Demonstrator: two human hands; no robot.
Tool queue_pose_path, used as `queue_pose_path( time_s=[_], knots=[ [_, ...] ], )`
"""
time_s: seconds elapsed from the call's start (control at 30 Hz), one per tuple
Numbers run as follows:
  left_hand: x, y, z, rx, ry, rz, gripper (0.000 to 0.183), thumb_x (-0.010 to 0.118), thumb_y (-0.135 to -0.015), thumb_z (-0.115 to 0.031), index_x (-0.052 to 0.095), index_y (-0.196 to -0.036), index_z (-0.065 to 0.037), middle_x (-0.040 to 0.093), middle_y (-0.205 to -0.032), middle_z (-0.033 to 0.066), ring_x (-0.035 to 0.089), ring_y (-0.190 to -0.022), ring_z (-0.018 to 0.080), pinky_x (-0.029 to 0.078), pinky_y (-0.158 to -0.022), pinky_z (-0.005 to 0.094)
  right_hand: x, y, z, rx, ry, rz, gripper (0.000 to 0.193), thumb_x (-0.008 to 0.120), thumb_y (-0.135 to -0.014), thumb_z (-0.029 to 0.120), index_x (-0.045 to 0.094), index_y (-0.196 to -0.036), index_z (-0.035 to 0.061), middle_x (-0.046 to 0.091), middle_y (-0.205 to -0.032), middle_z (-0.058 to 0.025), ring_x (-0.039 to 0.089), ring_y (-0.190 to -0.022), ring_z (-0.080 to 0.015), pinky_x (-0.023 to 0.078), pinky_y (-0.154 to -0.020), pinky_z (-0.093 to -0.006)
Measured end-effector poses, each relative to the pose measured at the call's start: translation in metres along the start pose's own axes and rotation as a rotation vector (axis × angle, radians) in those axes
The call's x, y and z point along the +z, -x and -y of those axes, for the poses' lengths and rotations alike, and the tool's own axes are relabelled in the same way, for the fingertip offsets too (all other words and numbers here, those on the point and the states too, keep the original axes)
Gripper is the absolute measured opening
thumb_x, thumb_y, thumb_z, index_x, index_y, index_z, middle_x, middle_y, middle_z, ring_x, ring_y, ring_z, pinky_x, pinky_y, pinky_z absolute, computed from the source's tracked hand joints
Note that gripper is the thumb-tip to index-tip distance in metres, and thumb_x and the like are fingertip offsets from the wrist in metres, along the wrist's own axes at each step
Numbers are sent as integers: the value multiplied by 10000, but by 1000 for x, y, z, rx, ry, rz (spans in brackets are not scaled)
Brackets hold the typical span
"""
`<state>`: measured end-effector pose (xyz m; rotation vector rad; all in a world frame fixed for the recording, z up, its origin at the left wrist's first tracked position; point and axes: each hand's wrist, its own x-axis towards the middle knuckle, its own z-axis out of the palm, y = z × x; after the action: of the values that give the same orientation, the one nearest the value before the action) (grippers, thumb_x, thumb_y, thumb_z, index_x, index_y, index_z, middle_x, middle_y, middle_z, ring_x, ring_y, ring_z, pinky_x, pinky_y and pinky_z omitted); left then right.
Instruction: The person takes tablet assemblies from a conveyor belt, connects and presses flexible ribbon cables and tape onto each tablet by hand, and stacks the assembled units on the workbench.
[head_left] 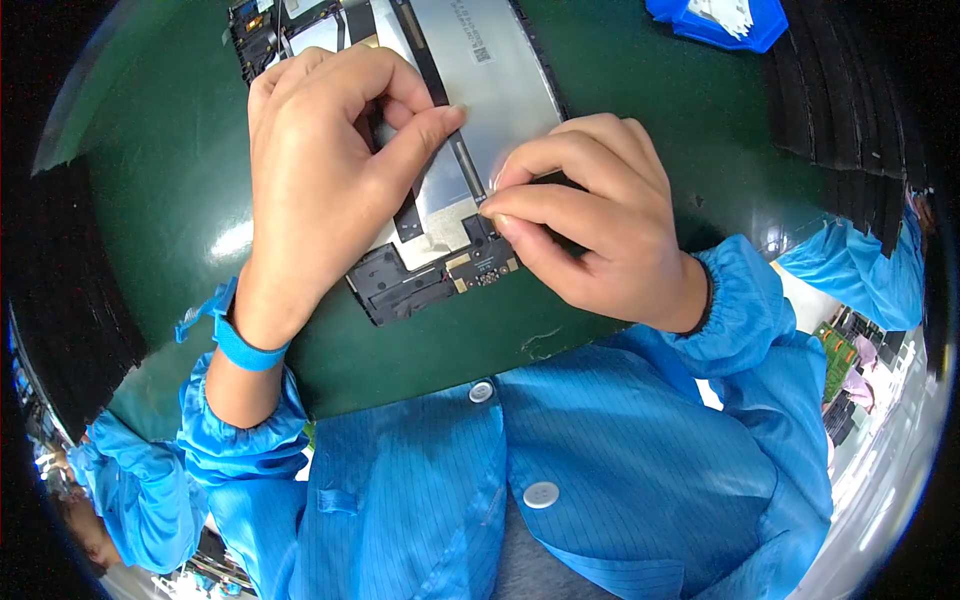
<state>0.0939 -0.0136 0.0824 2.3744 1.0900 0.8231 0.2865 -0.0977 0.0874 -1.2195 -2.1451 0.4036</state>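
An opened tablet [515,95] lies at a slant on the green table, its silver inner plate facing up. A long dark flat ribbon cable [466,168] runs down along the plate toward a small black circuit board [485,268] at the near end. My left hand [325,150] reaches over the tablet, closed, with thumb and index finger pinching the cable about midway. At the cable's near end, by the board, my right hand [615,215] is closed in a pinch. Its fingertips cover the very end of the cable, so whether it is seated there is hidden.
A blue tray [695,28] with white pieces stands at the far right of the green table [650,80]. A blue band [245,350] circles my left wrist. Black ridged strips [830,110] flank the table. Other people's blue sleeves show at right [870,275] and left [140,510].
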Motion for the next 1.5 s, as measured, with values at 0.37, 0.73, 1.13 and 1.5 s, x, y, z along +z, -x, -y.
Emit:
queue_pose_path(
  time_s=[0.37,0.73,1.13,1.5],
  knots=[
    [3,3,0,9,-16,-39,182,774,-687,-149,597,-661,-116,526,-591,-39,502,-622,181,348,-734,337,1,-1,3,-31,39,3,184,725,-659,58,688,-834,104,664,-965,-14,582,-880,-226,415,-749,-337],
    [0,5,1,-27,1,-65,125,746,-706,-141,624,-713,-119,564,-641,-28,537,-681,194,365,-772,354,1,0,12,-196,395,70,402,544,-886,377,632,-1147,85,688,-1071,0,565,-1109,-238,327,-1000,-431],
    [5,17,20,-178,398,-397,409,653,-790,-61,560,-1187,-36,644,-911,54,558,-828,219,402,-838,361,-2,-27,21,-14,317,240,582,662,-792,437,587,-1239,71,601,-1228,-65,493,-1210,-273,255,-1068,-480],
    [-23,68,32,-247,-360,-103,469,475,-955,-297,541,-1232,76,400,-1415,255,288,-1358,417,135,-1122,532,15,-33,-57,257,264,27,564,514,-942,373,467,-1338,-26,429,-1424,-214,304,-1366,-342,138,-1109,-455]
  ],
)
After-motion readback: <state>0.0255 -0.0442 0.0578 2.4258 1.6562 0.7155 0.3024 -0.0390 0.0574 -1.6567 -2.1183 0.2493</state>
